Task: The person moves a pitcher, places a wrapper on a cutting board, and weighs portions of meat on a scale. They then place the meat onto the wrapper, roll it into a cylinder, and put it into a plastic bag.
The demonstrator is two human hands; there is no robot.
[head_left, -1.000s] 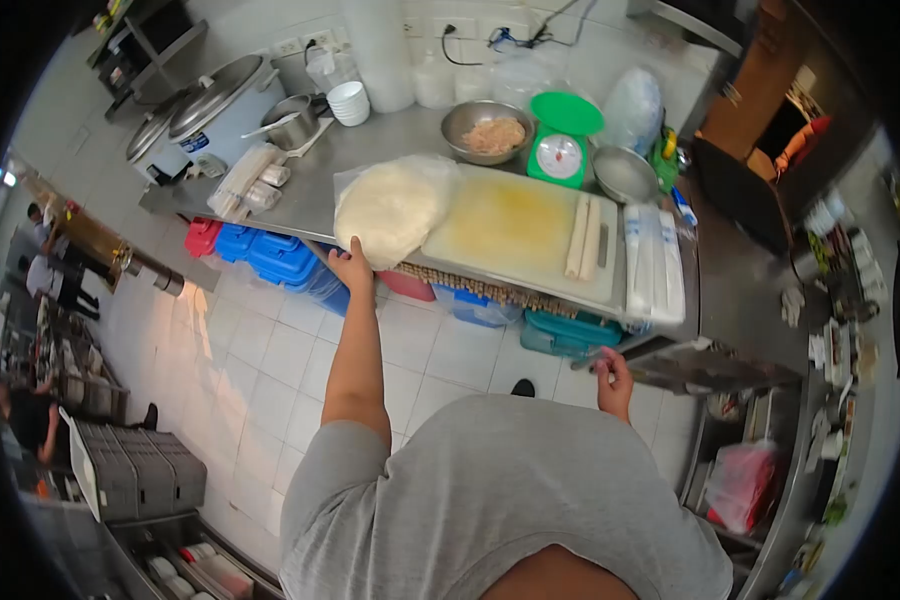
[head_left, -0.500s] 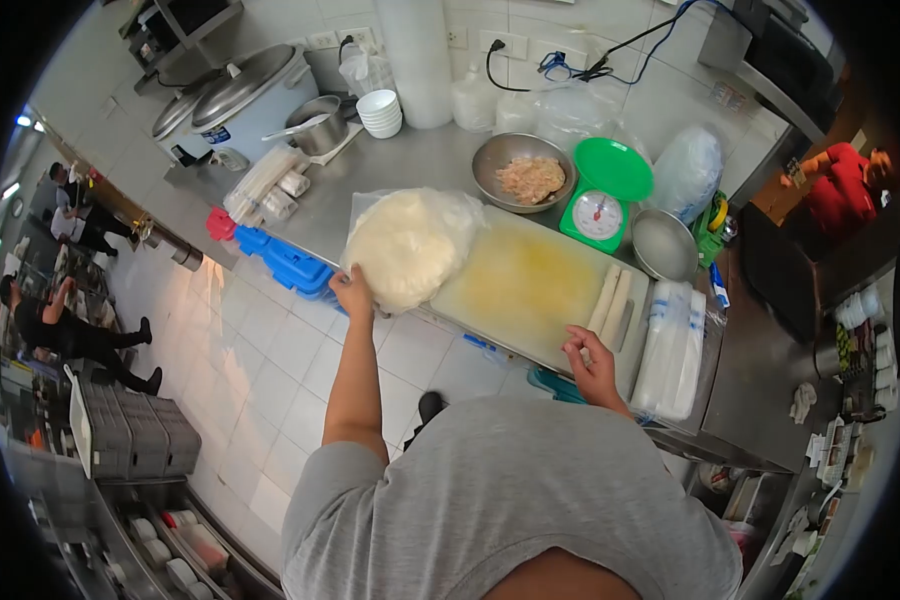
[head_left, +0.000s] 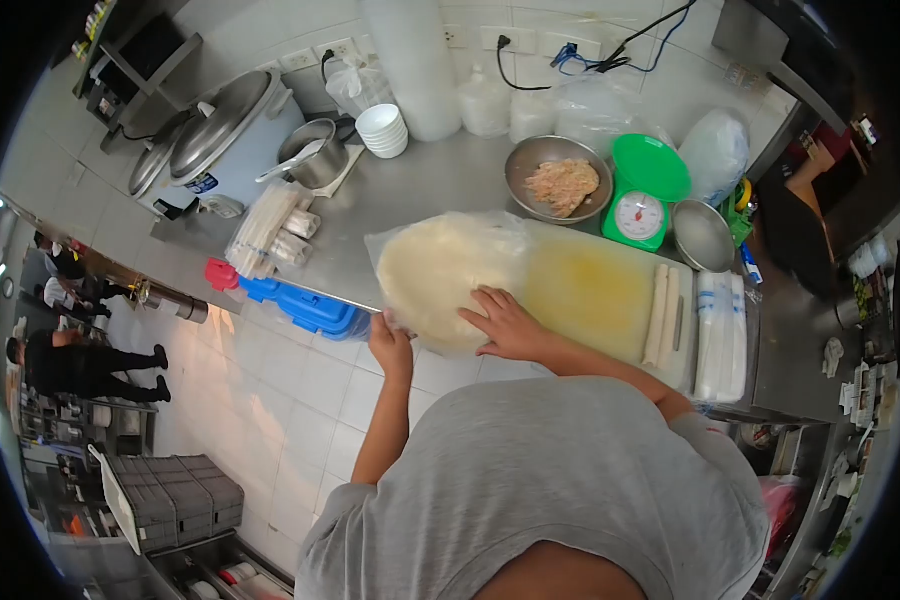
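A round stack of pale wrappers (head_left: 440, 265) in clear plastic lies at the left end of a yellow-stained cutting board (head_left: 595, 290). My left hand (head_left: 391, 345) is at the stack's near left edge, fingers closed on the plastic's edge. My right hand (head_left: 505, 325) rests on the near right part of the stack with its fingers spread. Two white rolls (head_left: 660, 315) lie side by side at the board's right, a knife (head_left: 678, 330) next to them. Behind the board, a steel bowl (head_left: 530, 155) holds minced filling (head_left: 563, 187).
A green scale (head_left: 650, 180), an empty-looking bowl (head_left: 704, 236) and bagged rolls (head_left: 720, 340) are at the right. White bowls (head_left: 382, 130), a steel pot (head_left: 315, 165) and large cookers (head_left: 225, 140) stand at the back left. Blue lids (head_left: 305, 308) sit below the counter's edge. People stand far left.
My right hand has moved left from beside the rolls onto the stack. My left hand has stayed at the stack's edge, now lower on it. The view has shifted.
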